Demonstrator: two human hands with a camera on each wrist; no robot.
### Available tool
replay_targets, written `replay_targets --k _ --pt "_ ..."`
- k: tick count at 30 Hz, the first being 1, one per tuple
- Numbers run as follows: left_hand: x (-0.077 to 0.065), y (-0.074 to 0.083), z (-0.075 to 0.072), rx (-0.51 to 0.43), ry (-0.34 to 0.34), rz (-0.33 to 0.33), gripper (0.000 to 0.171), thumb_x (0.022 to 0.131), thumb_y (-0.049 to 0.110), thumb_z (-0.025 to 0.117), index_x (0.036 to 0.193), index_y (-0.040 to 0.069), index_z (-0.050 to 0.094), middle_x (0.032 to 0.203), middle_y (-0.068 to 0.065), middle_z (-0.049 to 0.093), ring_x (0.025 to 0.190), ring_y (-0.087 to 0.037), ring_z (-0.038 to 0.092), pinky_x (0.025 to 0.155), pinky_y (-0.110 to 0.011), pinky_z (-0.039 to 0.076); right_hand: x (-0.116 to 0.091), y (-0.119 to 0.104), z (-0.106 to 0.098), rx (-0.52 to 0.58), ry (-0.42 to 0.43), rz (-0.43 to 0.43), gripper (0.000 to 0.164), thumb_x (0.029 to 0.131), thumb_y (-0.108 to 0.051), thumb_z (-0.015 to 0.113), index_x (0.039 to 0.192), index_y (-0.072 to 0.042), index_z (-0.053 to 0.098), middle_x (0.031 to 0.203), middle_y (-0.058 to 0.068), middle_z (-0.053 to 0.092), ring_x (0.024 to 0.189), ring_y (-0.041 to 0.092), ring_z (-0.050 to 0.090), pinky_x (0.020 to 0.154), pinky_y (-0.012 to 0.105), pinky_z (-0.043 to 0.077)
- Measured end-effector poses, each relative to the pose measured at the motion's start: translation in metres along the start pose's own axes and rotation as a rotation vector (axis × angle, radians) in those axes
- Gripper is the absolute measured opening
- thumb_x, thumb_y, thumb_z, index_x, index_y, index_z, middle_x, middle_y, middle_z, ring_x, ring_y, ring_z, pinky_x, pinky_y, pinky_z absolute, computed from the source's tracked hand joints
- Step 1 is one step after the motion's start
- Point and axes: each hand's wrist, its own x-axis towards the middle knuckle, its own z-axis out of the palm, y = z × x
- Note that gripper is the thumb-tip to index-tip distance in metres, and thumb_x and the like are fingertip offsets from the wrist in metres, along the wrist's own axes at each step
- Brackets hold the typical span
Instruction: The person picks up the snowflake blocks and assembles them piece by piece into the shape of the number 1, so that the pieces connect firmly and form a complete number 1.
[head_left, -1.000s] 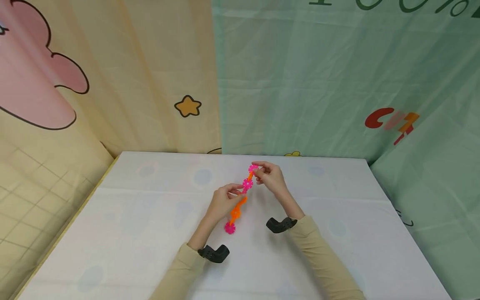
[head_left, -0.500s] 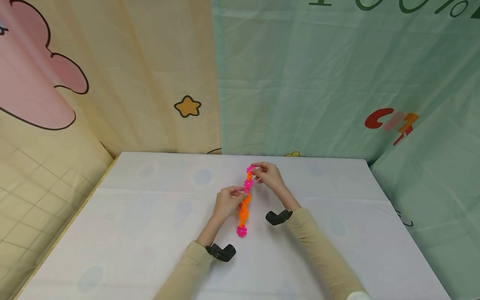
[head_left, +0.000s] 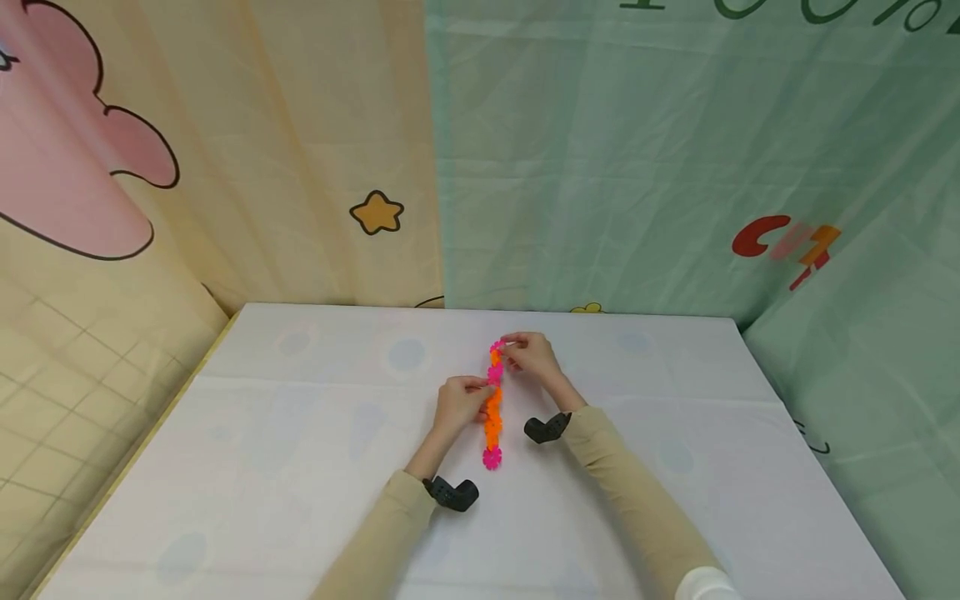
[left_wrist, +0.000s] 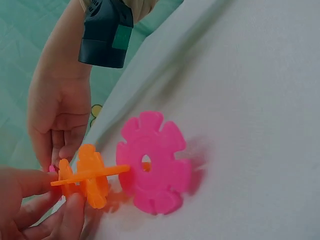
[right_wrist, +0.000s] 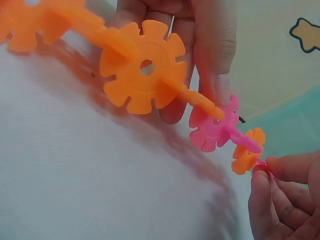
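Observation:
A chain of interlocking snowflake discs (head_left: 492,421), orange and pink, runs away from me above the white table. My left hand (head_left: 458,402) holds it near its middle, fingers and thumb around the discs from the left. At the far end, my right hand (head_left: 533,353) pinches a pink disc between thumb and index finger, which partly cover it in the right wrist view. A pink disc (left_wrist: 155,185) ends the chain nearest me, slotted to an orange disc (left_wrist: 92,175). Large orange discs (right_wrist: 145,90) pass by the left fingers in the right wrist view.
The table (head_left: 300,467) has a white cloth with pale spots. Printed curtains (head_left: 600,167) hang behind it and at both sides. Each wrist wears a black camera mount (head_left: 452,494).
The chain's near end has swung right, so it now lies almost straight away from me. My left hand has shifted right with it; the right hand has come slightly nearer and left.

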Motion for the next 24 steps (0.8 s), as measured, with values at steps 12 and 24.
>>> replay_targets --k 12,24 --pt "0.005 -0.007 0.003 0.096 0.039 0.008 0.023 0.090 0.017 0.068 0.104 0.000 0.072 0.084 -0.012 0.069 0.049 -0.009 0.056 0.051 -0.019 0.051 0.001 0.006 0.009 0.029 0.002 0.037 0.028 0.090 -0.015 0.064 0.114 0.000 0.067 0.069 0.003 0.062 0.055 0.010 0.052 0.054 0.018 0.044" --pt "0.008 -0.007 -0.015 0.151 0.030 0.052 0.027 0.092 0.023 0.064 0.109 0.003 0.070 0.084 -0.010 0.069 0.052 -0.013 0.058 0.053 -0.021 0.051 -0.005 0.010 -0.020 -0.174 0.063 -0.125 0.036 0.095 -0.025 0.060 0.125 -0.007 0.061 0.106 0.015 0.068 0.082 0.023 0.064 0.072 0.031 0.055"
